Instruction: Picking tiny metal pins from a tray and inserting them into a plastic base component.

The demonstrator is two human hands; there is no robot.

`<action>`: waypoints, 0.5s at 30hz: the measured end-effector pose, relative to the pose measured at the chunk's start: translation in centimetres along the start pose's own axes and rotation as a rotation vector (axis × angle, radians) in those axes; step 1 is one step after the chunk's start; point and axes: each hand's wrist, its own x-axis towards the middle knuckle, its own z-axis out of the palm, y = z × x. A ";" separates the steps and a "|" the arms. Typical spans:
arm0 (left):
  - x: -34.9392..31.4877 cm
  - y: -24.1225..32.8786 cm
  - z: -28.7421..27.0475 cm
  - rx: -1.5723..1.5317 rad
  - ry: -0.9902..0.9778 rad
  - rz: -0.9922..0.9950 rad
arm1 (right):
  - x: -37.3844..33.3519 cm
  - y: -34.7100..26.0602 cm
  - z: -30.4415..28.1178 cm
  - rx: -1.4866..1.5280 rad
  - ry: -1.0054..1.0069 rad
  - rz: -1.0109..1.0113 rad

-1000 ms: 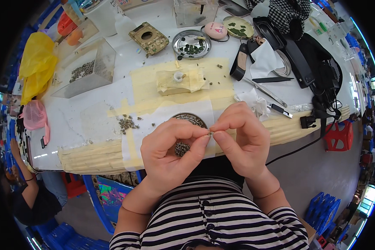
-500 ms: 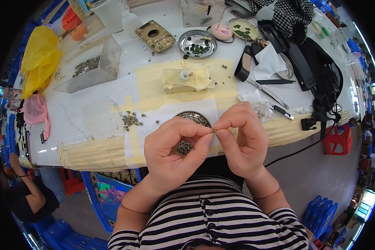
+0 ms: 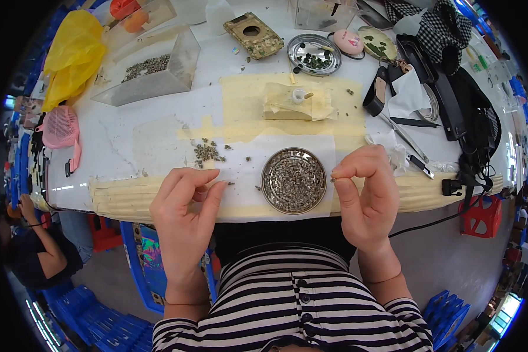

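The left hand (image 3: 185, 205) holds nothing visible, its thumb and fingertips parted by a narrow gap; the right hand (image 3: 366, 199) pinches one tiny brownish piece (image 3: 334, 179) between thumb and forefinger, a grip that such smallness seems to demand. Between the hands, on one white paper sheet (image 3: 240, 202), sits one round, shiny metal dish (image 3: 263, 186), probably central so either hand can reach it. Its rim seems to contain the small grey-brown pieces (image 3: 294, 180), too many to count. One loose cluster of similar pieces (image 3: 207, 152) lies beyond the left hand, with a few strays nearby.

Farther off stands one yellow tape-wrapped block (image 3: 287, 110), bearing one small white cup (image 3: 299, 95); the tape likely steadies it. Farther still are one clear plastic bin (image 3: 185, 73) holding one grey heap (image 3: 146, 68), one round steel plate (image 3: 290, 54) of dark green bits, and one camouflage-patterned box (image 3: 264, 46) with one round hole.
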 end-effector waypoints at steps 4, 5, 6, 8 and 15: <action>-0.3 0.2 1.2 -0.038 -0.017 -0.008 | 0.3 -0.3 0.7 -0.006 -0.015 -0.016; -0.1 0.1 1.5 -0.051 -0.015 -0.003 | 0.3 -0.4 0.8 -0.010 -0.017 -0.019; 0.1 -0.3 1.7 -0.028 -0.015 0.040 | 0.3 -0.4 0.7 -0.015 -0.017 -0.022; 0.5 -1.0 2.2 0.016 -0.017 0.126 | 0.2 -0.6 0.7 -0.026 -0.014 -0.025; 1.8 -1.0 3.4 0.047 -0.016 0.181 | -0.1 -0.5 0.7 -0.025 -0.011 -0.020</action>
